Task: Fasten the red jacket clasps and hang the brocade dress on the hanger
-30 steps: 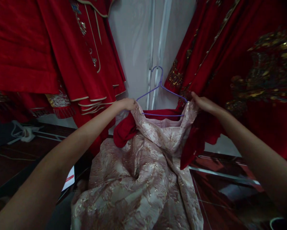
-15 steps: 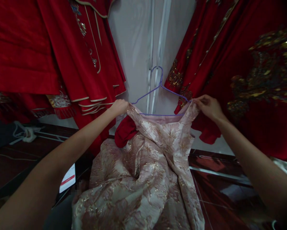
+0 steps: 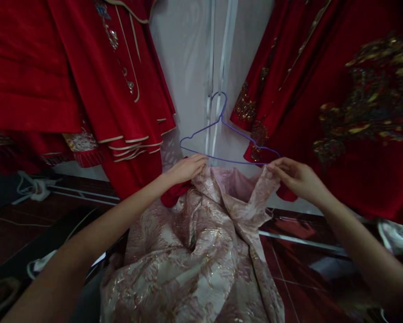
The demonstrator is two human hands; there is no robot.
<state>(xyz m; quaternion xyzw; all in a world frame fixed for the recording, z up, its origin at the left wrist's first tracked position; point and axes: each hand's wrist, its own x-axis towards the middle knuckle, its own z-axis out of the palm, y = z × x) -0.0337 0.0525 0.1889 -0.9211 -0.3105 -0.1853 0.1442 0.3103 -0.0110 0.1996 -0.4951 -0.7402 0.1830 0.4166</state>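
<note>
A pale pink and gold brocade dress (image 3: pixel 208 251) spreads below me, its pink lining showing at the neckline. My left hand (image 3: pixel 188 168) grips the dress at its left shoulder, fingers closed on the cloth. At the right shoulder, my right hand (image 3: pixel 294 177) pinches the strap. Just above the neckline is a purple wire hanger (image 3: pixel 221 119). Its left end is bare and apart from the dress. The right end reaches to my right fingers, where I cannot tell whether it is still inside the strap. A red cloth bundle (image 3: pixel 174 195) sits beneath my left hand.
Red garments with beige piping (image 3: pixel 120 89) hang at the left. More red garments with gold embroidery (image 3: pixel 373 103) hang at the right. Pale vertical rails (image 3: pixel 223 54) stand behind the hanger. A metal bar (image 3: pixel 302 242) runs low above the dark red tiled floor (image 3: pixel 282 269).
The dress's left shoulder has come off the hanger's left end. My left hand has moved right and down with it; my right hand is slightly lower, and the hanger has tilted.
</note>
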